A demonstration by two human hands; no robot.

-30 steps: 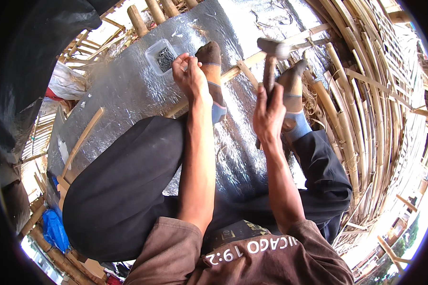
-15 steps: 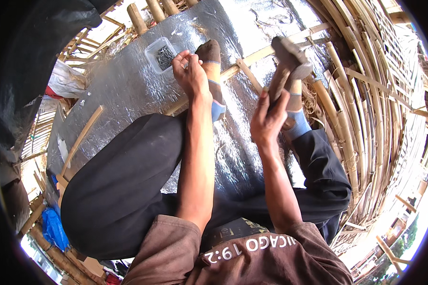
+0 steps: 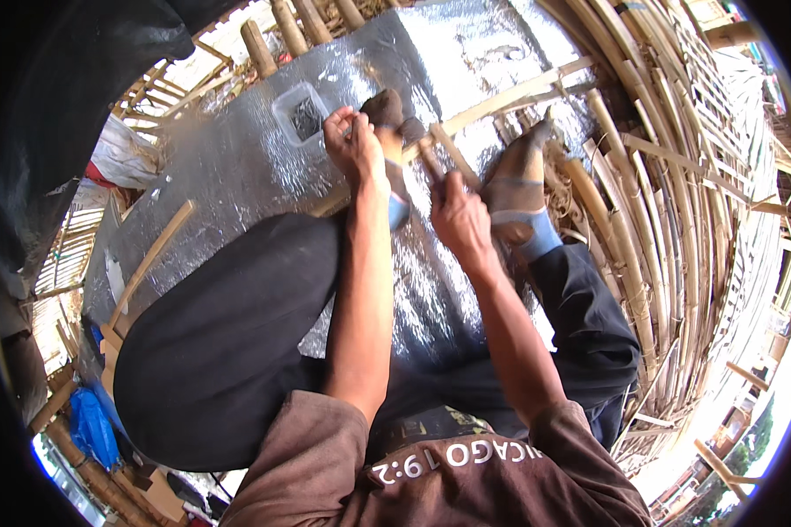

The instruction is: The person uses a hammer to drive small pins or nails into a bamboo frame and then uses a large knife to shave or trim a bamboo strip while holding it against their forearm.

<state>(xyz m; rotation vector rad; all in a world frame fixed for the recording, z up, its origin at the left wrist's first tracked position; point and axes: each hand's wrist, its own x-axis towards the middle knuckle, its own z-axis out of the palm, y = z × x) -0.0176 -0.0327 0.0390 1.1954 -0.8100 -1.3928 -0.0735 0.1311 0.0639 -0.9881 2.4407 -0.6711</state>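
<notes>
A hammer (image 3: 430, 162) with a straight brown handle and a dark, motion-blurred head is gripped in the right hand (image 3: 463, 215), all fingers wrapped around the handle. The one hammer's head lies ahead and to the left of that grip, near the left hand (image 3: 355, 147), whose thumb and fingers are bent close together; whether they pinch anything cannot be told. Just ahead and left of the left grip sits one clear plastic tub (image 3: 285, 114) of thin dark metal nails (image 3: 307, 119), too jumbled to count. Two feet in banded socks (image 3: 514, 189) flank the hammer grip. Ahead of it slants one long, flat wooden strip (image 3: 510, 101), met by one shorter piece (image 3: 453, 153). Crinkled silver foil (image 3: 237, 167) spreads below both hands. Four round poles (image 3: 257, 49) jut beyond the tub; countless smooth bamboo lengths (image 3: 650, 202) curve right of the hammer grip.
</notes>
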